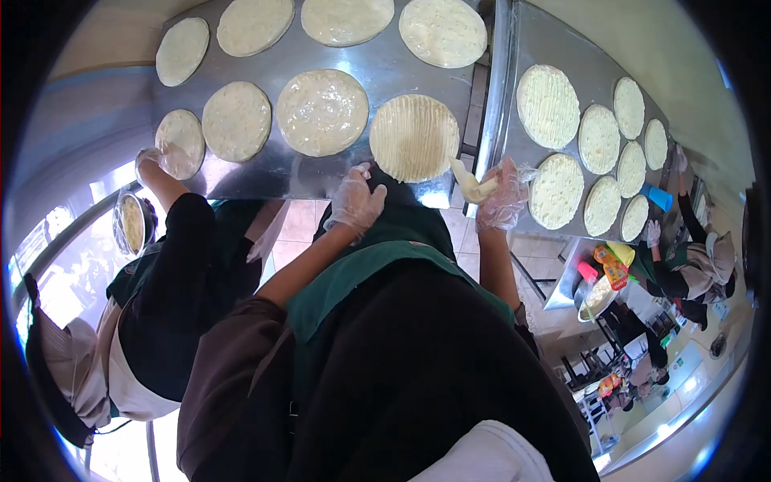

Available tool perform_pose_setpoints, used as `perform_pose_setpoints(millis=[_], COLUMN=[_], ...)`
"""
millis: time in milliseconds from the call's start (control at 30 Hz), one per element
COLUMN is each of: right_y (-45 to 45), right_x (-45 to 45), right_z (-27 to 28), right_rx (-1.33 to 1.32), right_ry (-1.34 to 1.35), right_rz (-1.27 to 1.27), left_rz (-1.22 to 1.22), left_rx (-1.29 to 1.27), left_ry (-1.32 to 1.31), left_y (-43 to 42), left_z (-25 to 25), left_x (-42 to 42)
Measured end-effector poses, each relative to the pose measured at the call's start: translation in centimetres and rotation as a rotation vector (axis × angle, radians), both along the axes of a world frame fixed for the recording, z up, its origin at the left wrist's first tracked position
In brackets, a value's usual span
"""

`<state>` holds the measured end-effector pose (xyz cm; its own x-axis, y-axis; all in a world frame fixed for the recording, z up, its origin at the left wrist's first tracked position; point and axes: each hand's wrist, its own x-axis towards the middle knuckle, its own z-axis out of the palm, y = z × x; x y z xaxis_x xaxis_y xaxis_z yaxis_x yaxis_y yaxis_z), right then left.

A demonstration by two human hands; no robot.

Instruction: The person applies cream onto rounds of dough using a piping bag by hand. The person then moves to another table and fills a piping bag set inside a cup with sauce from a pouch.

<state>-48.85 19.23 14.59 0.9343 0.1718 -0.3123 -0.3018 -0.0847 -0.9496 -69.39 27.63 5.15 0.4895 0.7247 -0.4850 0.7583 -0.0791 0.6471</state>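
My right hand point(499, 194), in a clear plastic glove, grips a soft pale strip of dough point(472, 186) just off the table's front edge. The strip's upper end comes close to the rim of a ridged dough round point(414, 138); whether they join is unclear. My left hand point(356, 202), also gloved, is at the table edge left of that round, its fingers loosely bent and apart with nothing visible in them. Beside the ridged round lies a shiny, smooth dough round point(322, 112).
Several more dough rounds point(236, 121) cover the steel table point(265, 178). Across a narrow gap, a second steel table point(534, 40) carries ridged rounds point(548, 106). At left, a co-worker's gloved hand point(150, 164) touches a round, near a metal bowl point(132, 223). Other people work at far right.
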Motion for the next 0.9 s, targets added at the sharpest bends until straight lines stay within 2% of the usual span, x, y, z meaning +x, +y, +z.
perform_pose_setpoints(millis=[167,267,367,433,533,567,600,633,700,800,833,900], right_y=[-1.0,-2.2,-3.3,-4.4,-6.5,-7.5,-8.4,-9.3,-11.0,-12.4,-12.6,-12.2], right_x=[-2.3,-2.8,-2.5,-2.2,-1.6,-1.4,-1.4,-1.4,-0.6,0.6,0.9,0.7], right_z=[0.2,0.0,0.6,0.7,1.5,2.0,2.5,3.1,4.1,5.8,6.5,8.0], right_rx=[-0.074,-0.076,-0.041,-0.01,-0.025,-0.042,-0.011,0.022,0.065,0.231,0.235,0.236], right_ry=[-0.126,-0.04,0.018,-0.058,-0.06,-0.043,-0.029,-0.018,0.03,0.056,0.021,-0.05], right_rz=[0.087,0.105,0.137,0.178,0.175,0.16,0.146,0.134,0.087,0.058,0.123,0.249], left_rz=[-0.143,0.029,0.161,0.264,0.308,0.192,0.044,-0.104,0.232,0.543,0.533,0.565], left_rx=[0.225,0.131,0.015,-0.082,-0.266,-0.125,-0.058,0.014,-0.235,-0.877,-1.086,-1.327], left_ry=[-0.134,-0.236,-0.198,-0.117,-0.198,-0.312,-0.307,-0.304,-0.199,-0.641,-0.741,-0.834], left_y=[-2.0,-4.9,-9.3,-11.5,-13.9,-14.9,-15.7,-15.3,-17.3,-17.2,-17.5,-16.9], left_z=[-2.8,-4.0,-4.8,-5.0,-5.0,-4.8,-4.7,-2.4,-4.4,2.9,2.6,7.4], left_x=[-0.1,0.9,2.5,4.8,8.0,9.1,9.6,10.4,13.5,13.4,13.5,13.0])
